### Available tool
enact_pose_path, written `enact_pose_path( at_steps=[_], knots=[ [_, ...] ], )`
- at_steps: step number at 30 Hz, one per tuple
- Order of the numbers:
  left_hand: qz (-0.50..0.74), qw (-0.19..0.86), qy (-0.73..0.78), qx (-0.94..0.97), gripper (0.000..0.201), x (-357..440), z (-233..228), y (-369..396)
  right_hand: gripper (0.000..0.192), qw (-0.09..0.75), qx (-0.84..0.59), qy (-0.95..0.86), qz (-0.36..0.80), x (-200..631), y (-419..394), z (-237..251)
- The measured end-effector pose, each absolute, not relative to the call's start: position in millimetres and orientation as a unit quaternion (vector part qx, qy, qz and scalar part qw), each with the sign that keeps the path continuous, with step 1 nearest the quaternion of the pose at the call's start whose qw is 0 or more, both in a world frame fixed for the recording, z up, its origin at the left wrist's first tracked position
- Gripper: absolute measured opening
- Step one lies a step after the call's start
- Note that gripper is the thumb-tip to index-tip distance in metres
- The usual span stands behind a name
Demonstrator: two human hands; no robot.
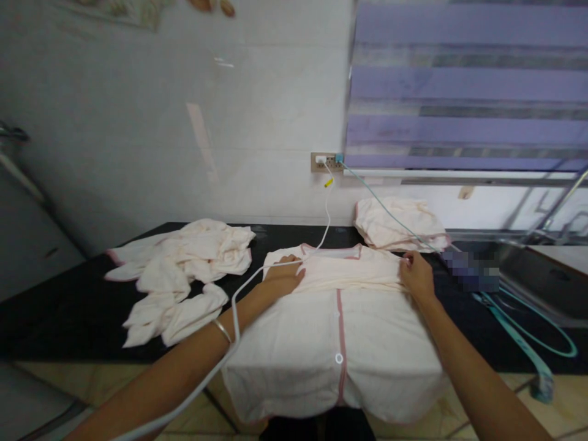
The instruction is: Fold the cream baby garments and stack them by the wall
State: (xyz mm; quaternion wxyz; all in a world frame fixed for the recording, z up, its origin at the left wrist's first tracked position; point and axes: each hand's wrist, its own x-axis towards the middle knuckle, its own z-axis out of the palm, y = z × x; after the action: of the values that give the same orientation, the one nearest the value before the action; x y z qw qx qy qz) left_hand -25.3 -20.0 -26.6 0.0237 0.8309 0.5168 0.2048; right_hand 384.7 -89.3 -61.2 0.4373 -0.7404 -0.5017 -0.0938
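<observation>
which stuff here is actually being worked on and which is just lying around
In hand:
- pale pink garment spread flat on the black counter
- left hand pressing its upper left part
- right hand at its upper right edge

Lying about:
- loose heap of similar clothes to the left
- folded garment by the wall
- white cable from the wall socket
- teal cable
- sink at right

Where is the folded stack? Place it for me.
In the head view, the folded stack lies on the black counter at the back right, against the wall, just beyond the right hand.
</observation>
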Motion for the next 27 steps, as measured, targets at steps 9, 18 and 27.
enact_pose_path(
  at_steps=[9, 18, 27],
  knots=[
    [0.075, 0.022, 0.504, 0.860, 0.062, -61, -46, -8, 0.027, 0.298, -0.818, -0.486, -0.081, 377, -95, -67],
    [0.105, 0.015, 0.510, 0.853, 0.055, -56, -39, -21, 0.035, 0.314, -0.802, -0.495, -0.115, 369, -100, -63],
    [0.544, 0.106, 0.491, 0.672, 0.033, -69, -16, -182, 0.036, 0.600, -0.652, -0.417, -0.202, 331, -227, -35]
  ],
)
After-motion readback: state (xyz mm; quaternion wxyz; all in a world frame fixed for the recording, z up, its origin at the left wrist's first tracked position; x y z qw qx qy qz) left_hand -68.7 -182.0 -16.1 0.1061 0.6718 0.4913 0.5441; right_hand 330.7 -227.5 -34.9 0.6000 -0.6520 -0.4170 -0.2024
